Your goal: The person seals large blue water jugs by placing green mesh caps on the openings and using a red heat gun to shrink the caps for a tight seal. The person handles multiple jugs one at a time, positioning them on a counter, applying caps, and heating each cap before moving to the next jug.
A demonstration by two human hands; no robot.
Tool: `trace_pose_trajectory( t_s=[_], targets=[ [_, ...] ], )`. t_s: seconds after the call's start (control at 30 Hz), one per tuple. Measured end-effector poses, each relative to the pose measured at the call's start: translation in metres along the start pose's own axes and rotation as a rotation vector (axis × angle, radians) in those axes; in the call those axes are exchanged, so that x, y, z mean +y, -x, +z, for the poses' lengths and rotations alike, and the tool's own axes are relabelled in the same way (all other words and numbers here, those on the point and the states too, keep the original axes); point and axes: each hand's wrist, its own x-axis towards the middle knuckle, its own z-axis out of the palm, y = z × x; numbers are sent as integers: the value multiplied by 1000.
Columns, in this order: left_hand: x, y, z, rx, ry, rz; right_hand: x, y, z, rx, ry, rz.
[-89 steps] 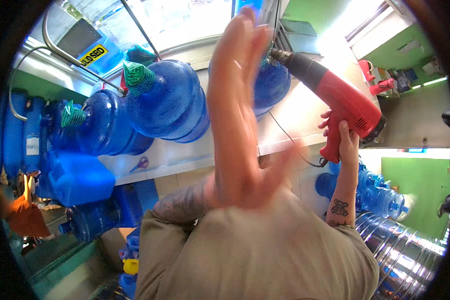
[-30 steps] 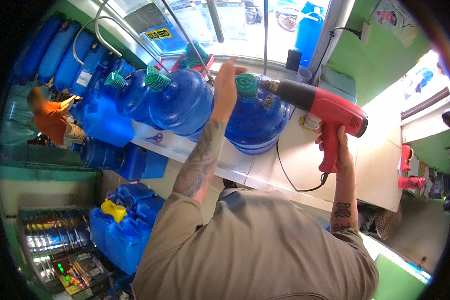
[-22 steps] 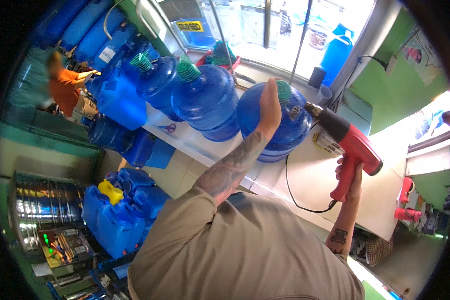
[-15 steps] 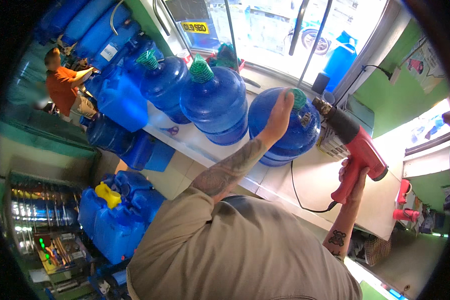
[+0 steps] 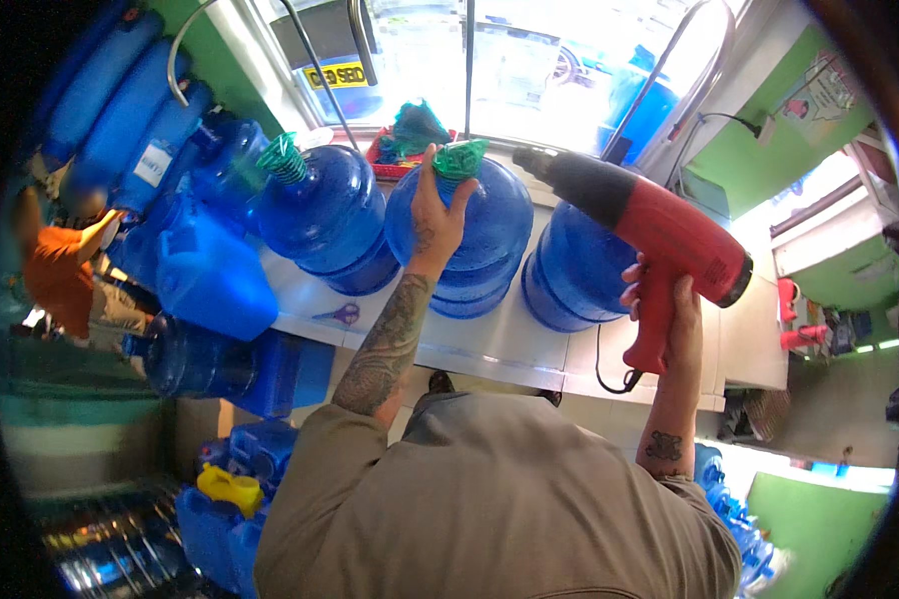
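My right hand (image 5: 669, 314) is wrapped around the handle of a red and black heat gun (image 5: 684, 240). The gun's metal nozzle points left toward a green plastic cap seal (image 5: 459, 160) on the neck of the middle blue water jug (image 5: 494, 220). Beside that neck is my left hand (image 5: 438, 215), fingers stretched up and thumb apart. It seems to touch the jug near the seal. A second jug (image 5: 320, 215) stands to the left with a looser, taller green seal (image 5: 283, 160). Behind the gun, a third jug (image 5: 579, 265) is partly hidden, its top covered.
Purple scissors (image 5: 345, 313) lie on the white counter (image 5: 400, 336). A red tray (image 5: 388, 158) holding green plastic sits behind the jugs. Blue containers (image 5: 215, 280) crowd the left side, where a person in orange (image 5: 60, 270) works. The gun's cord (image 5: 601, 369) hangs by the counter.
My left hand has moved left from the right jug's cap to the middle jug's neck. The heat gun has come across in front of the right jug, and the view has shifted.
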Motion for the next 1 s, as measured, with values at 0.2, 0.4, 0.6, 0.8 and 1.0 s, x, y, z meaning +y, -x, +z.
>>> trace_pose_trajectory(
  t_s=[0.2, 0.4, 0.6, 0.8, 1.0],
  targets=[
    [-18, -8, -22, -145, 15, 104, -5, 10, 61, 91, 135, -5],
    [-20, -8, -27, -192, 78, 45, -2, 22, 76, 171, 166, 29],
    [-24, -3, -25, -164, 41, 18, 1, 29, 92, 185, 185, 51],
    [-25, -2, -21, 37, -114, 154, -4, 40, 109, 93, 324, -17],
    [-30, 6, -22, -22, -107, 259, 4, 42, 104, 138, 376, -8]
  ],
)
